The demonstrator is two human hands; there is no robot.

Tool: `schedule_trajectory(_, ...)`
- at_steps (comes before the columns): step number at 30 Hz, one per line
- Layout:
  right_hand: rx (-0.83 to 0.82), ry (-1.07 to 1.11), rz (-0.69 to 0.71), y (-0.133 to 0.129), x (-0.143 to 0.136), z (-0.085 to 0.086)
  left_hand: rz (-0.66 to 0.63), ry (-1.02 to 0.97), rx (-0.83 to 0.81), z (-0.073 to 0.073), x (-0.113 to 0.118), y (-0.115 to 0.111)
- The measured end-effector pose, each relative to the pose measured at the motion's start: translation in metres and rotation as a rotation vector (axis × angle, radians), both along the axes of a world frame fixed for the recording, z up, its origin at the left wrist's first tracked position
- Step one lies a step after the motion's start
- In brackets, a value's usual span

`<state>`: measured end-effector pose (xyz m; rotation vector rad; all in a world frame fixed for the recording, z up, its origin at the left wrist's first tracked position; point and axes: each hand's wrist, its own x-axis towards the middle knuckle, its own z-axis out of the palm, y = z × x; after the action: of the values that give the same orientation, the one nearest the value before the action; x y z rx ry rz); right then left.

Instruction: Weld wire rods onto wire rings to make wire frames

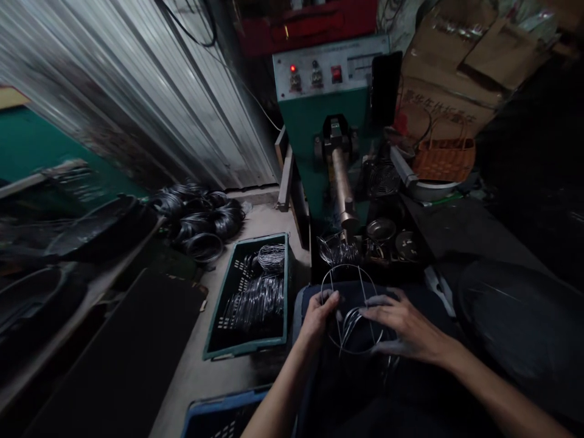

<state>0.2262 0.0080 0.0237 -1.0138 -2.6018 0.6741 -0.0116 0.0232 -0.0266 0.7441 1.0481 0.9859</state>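
A round wire frame (360, 271) with straight wires across it is held over the lap, below the machine's metal arm (342, 185). My left hand (319, 313) pinches its left rim between thumb and fingers. On the right side, my right hand (395, 319) has its fingers spread over the frame, close to a small bundle of curved wires (351, 322) inside the ring. Whether the right fingertips grip any wire is unclear. Below the metal arm lies a tangle of wire pieces (340, 250).
A green crate (286, 292) of wire rings stands left of the lap, with a blue crate (219, 404) below it. Coils of dark wire (210, 216) lie on the floor. The green machine (296, 121) stands ahead; an orange basket (444, 159) is at right.
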Motion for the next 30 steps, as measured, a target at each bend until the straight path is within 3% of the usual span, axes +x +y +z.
schedule_trajectory(11, -0.080, 0.031, 0.012, 0.021, -0.001, 0.012, 0.042, -0.124, -0.038, 0.011, 0.004, 0.015)
schedule_trajectory(18, -0.106, 0.036, 0.045, 0.045, 0.000, 0.018, 0.080, -0.159, -0.048, 0.029, 0.009, 0.030)
schedule_trajectory(30, -0.080, 0.091, 0.067, 0.068, -0.004, 0.020, 0.081, -0.126, -0.036, 0.027, 0.003, 0.047)
